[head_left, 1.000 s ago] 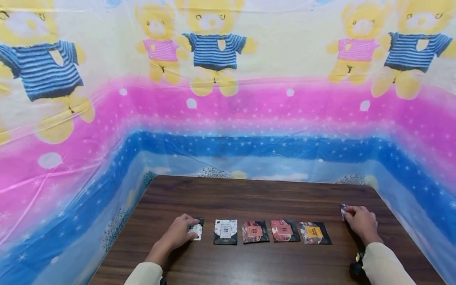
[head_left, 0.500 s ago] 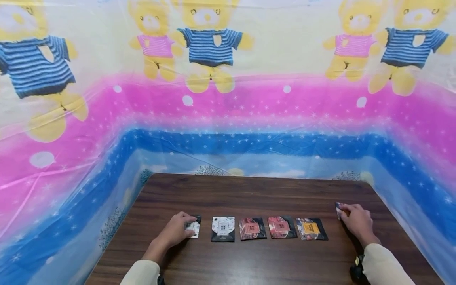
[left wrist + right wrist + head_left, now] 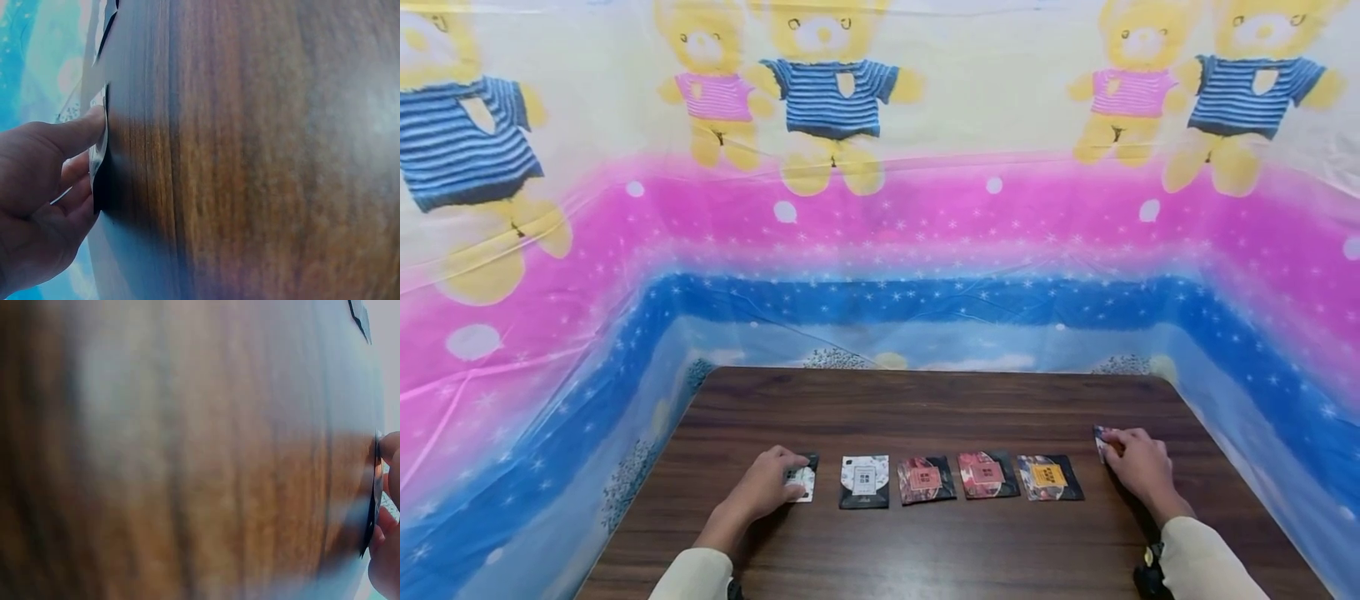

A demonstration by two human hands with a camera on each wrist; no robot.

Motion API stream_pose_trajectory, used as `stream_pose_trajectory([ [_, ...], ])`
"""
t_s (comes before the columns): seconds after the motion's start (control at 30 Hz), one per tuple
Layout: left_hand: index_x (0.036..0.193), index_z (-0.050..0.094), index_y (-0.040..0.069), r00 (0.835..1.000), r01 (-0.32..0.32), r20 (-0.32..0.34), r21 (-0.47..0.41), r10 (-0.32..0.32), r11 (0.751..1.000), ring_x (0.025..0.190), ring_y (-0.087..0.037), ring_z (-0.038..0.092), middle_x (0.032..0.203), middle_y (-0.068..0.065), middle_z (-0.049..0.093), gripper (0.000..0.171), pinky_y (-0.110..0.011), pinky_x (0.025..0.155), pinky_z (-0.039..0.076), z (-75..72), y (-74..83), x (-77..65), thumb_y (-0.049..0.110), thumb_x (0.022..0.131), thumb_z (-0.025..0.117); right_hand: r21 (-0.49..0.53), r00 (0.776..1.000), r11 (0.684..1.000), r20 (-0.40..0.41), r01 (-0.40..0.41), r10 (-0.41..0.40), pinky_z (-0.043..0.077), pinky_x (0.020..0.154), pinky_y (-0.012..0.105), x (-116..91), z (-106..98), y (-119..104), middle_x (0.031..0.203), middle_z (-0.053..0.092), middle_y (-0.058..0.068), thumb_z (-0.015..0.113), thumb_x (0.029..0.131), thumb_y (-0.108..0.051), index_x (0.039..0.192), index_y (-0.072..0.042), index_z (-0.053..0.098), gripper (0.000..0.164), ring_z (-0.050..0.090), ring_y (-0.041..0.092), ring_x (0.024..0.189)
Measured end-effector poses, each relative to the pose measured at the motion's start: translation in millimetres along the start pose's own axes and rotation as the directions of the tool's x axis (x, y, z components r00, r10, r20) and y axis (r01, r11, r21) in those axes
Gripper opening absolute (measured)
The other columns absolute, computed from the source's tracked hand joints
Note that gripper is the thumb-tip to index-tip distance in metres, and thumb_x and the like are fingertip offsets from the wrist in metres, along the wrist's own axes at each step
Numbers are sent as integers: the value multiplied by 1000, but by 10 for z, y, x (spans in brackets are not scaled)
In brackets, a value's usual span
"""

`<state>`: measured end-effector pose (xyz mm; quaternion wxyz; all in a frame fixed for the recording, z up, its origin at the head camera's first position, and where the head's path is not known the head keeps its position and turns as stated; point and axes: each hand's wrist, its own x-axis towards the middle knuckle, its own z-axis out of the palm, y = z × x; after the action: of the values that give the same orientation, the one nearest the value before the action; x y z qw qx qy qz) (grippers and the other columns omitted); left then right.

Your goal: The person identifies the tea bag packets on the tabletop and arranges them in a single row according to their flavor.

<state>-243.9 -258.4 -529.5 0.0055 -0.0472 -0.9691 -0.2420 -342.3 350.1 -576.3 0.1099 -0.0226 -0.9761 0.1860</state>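
In the head view, my left hand (image 3: 767, 485) holds a white-and-black sachet (image 3: 808, 485) at the left end of a row, thumb and fingers at its edges. The left wrist view shows the thumb on this sachet (image 3: 100, 140), which lies on the table. To the right follow a white-and-black sachet (image 3: 864, 482), two red-and-black sachets (image 3: 926, 479) and an orange-labelled sachet (image 3: 1050, 477). My right hand (image 3: 1141, 462) grips another sachet (image 3: 1101, 441) at the far right, set slightly farther back than the row. The hand covers most of it.
The brown wood-grain table (image 3: 925, 550) has rounded far corners. A printed cloth (image 3: 887, 225) with bears and pink and blue bands hangs around its back and sides.
My right hand and its sachet have shifted slightly left, nearer the orange-labelled sachet. My left hand stays on its sachet. The head view has turned a little to the right.
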Motion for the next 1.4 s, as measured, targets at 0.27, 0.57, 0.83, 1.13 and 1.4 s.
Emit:
stream_pose_trajectory([
  [0.27,123,73,11,1000,10,-1,2,-10,1000,115,-31,60,119,-10,64,39,-54,100,50,11,-1,11,15,85,83,-9,999,999,18,31,-31,38,88,70,-48,-13,-38,126,56,31,65,99,-22,125,2,69,35,47,55,112],
  [0.57,123,73,12,1000,18,-2,6,-18,1000,115,-32,60,120,-11,64,41,-55,101,49,19,-16,27,15,84,83,-7,998,998,25,55,-55,40,86,68,-90,-13,-103,124,58,28,65,98,-21,123,-3,71,32,48,54,111],
  [0.83,123,73,12,1000,14,-7,13,-14,1000,116,-32,60,120,-11,64,40,-55,100,50,41,-30,35,15,84,83,-14,996,999,73,52,-51,41,83,66,-141,-33,-165,127,57,27,66,98,-22,124,-6,71,31,47,54,113],
  [1.13,124,73,13,1000,25,12,4,-25,1000,116,-32,59,121,-11,64,40,-55,101,49,34,-23,33,15,85,82,-13,995,997,69,72,-71,42,79,62,-236,-42,-234,123,60,25,69,97,-23,121,-8,73,29,50,50,109],
  [1.4,123,73,9,1000,-13,4,-10,13,1000,114,-31,59,119,-12,64,38,-54,98,51,13,-3,16,14,87,81,-18,994,996,65,93,-91,42,81,63,-310,-2,-253,125,60,24,68,97,-25,122,-9,73,30,50,49,111],
])
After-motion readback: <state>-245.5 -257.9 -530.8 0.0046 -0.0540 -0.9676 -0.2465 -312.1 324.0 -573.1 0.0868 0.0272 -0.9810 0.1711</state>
